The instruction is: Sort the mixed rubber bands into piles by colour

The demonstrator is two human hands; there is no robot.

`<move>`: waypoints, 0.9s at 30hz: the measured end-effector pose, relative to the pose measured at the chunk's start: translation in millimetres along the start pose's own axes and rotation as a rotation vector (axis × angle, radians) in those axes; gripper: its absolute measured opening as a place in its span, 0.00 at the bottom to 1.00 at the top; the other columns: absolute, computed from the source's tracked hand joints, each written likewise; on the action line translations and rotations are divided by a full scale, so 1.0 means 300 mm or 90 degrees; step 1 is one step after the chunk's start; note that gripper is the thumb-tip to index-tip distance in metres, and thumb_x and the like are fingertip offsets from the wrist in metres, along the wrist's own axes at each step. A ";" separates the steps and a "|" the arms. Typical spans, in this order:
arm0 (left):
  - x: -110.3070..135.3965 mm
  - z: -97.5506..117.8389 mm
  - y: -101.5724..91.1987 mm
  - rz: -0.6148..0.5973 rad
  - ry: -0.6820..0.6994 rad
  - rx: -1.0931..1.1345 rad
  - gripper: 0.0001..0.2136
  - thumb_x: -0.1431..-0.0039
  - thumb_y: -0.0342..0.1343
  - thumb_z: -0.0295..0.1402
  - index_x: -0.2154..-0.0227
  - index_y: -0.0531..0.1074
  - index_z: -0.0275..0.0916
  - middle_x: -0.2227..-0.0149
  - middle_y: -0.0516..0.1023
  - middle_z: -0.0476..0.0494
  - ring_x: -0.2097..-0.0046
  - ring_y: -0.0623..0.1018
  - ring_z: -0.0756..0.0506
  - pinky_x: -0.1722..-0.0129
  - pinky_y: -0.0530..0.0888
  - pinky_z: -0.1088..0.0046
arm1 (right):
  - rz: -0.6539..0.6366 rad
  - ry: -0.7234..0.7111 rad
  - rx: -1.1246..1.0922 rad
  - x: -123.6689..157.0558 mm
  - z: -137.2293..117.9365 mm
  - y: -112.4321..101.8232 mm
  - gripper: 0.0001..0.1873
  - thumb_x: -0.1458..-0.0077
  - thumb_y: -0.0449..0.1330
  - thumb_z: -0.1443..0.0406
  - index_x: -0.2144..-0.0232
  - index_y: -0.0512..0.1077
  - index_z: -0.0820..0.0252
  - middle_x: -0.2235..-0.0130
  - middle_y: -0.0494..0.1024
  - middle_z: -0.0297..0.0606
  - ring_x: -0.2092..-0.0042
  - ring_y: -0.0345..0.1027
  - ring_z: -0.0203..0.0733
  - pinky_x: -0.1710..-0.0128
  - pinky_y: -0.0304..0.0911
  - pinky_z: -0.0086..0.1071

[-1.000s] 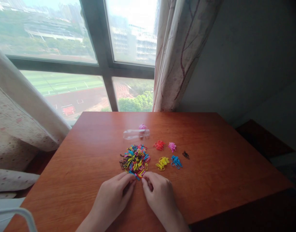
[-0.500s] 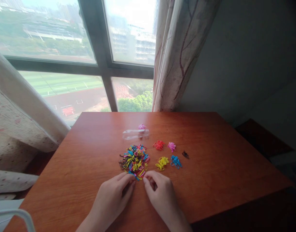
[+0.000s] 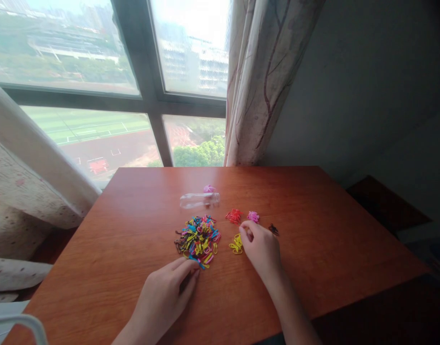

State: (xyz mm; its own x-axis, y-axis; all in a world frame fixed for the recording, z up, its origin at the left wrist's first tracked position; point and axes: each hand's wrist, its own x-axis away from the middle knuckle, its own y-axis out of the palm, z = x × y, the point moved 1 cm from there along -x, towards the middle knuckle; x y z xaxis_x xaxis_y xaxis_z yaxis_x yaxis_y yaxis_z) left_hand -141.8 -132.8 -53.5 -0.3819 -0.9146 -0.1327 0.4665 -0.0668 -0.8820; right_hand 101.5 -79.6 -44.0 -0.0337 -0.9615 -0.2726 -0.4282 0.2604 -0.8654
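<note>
A mixed heap of small coloured rubber bands (image 3: 198, 238) lies on the wooden table (image 3: 141, 225). To its right sit small sorted groups: red bands (image 3: 234, 215), pink bands (image 3: 253, 216), yellow bands (image 3: 236, 243) and a few black bands (image 3: 273, 229). My left hand (image 3: 165, 294) rests flat at the heap's near edge, its fingertips touching the bands. My right hand (image 3: 261, 249) is over the sorted groups, fingers pinched together beside the yellow and pink bands. It covers the blue group. I cannot make out what the pinch holds.
A clear small plastic bottle (image 3: 199, 200) lies on its side behind the heap, with a pink cap (image 3: 208, 189) by it. Curtains (image 3: 259, 81) hang at the window behind the table. A white chair rail (image 3: 22, 323) shows at bottom left.
My right hand has left the heap's near edge and moved forward and right over the sorted groups, hiding the blue bands. The left hand has stayed put.
</note>
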 end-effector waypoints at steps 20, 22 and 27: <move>-0.008 0.011 -0.005 0.010 0.010 0.011 0.09 0.36 0.47 0.31 0.63 0.74 0.46 0.64 0.81 0.50 0.65 0.81 0.48 0.67 0.73 0.77 | -0.023 -0.048 -0.003 -0.002 -0.058 0.013 0.06 0.39 0.57 0.68 0.68 0.73 0.55 0.72 0.77 0.31 0.71 0.69 0.36 0.71 0.49 0.27; -0.007 0.013 -0.003 0.012 0.011 0.009 0.09 0.36 0.47 0.31 0.64 0.74 0.45 0.65 0.81 0.50 0.65 0.81 0.48 0.67 0.73 0.78 | -0.023 -0.061 -0.048 0.049 -0.080 0.020 0.08 0.39 0.55 0.68 0.69 0.72 0.56 0.73 0.76 0.31 0.72 0.68 0.36 0.71 0.50 0.27; -0.009 0.021 0.000 0.006 0.006 -0.007 0.09 0.35 0.48 0.32 0.63 0.74 0.45 0.65 0.80 0.49 0.66 0.80 0.48 0.66 0.72 0.77 | -0.054 -0.092 -0.116 0.166 -0.137 0.043 0.09 0.39 0.53 0.69 0.70 0.71 0.55 0.73 0.75 0.31 0.73 0.67 0.35 0.71 0.50 0.28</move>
State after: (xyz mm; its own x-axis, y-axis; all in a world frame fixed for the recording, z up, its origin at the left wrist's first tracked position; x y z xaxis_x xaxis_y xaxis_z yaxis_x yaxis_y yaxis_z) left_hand -135.6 -132.7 -50.4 -0.3851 -0.9113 -0.1460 0.4617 -0.0533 -0.8854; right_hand 57.3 -127.7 -51.5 0.1331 -0.9535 -0.2705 -0.5803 0.1462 -0.8011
